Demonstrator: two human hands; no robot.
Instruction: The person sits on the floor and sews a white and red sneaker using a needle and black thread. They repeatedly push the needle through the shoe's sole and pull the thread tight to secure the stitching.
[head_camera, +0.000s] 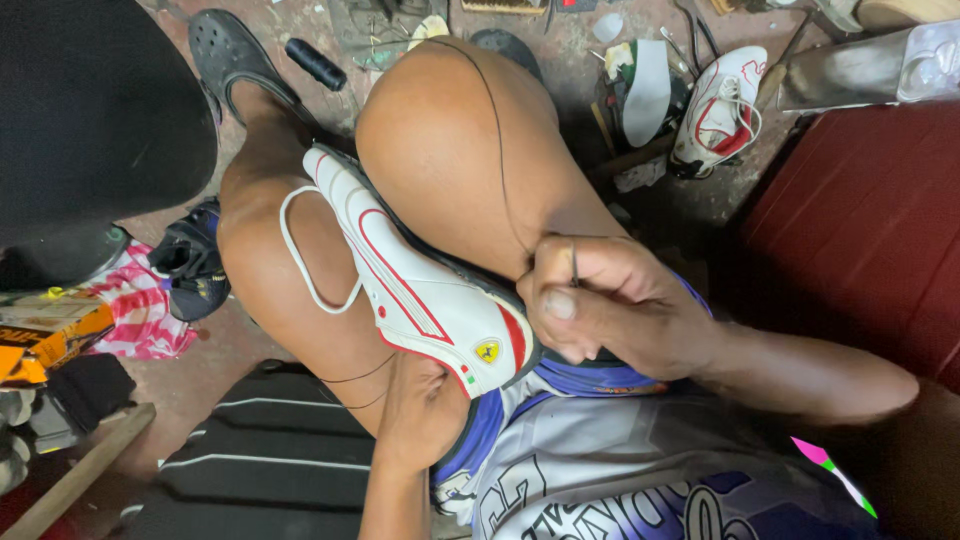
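Observation:
A white sneaker with red trim (420, 285) is clamped sideways between my knees, its white lace looping over my left thigh. My right hand (605, 305) presses against the shoe's heel end and pinches a thin metal needle (574, 262) with a dark thread (495, 130) running up over my right knee. My left hand (420, 415) rests under the shoe's heel, fingers curled against it; more thread crosses my thigh beside it.
The matching white and red sneaker (722, 105) and a loose insole (648, 90) lie on the floor ahead among tools. A black clog (232, 55) is on my left foot. A dark red surface (860, 230) stands right, a striped black mat (270, 460) below left.

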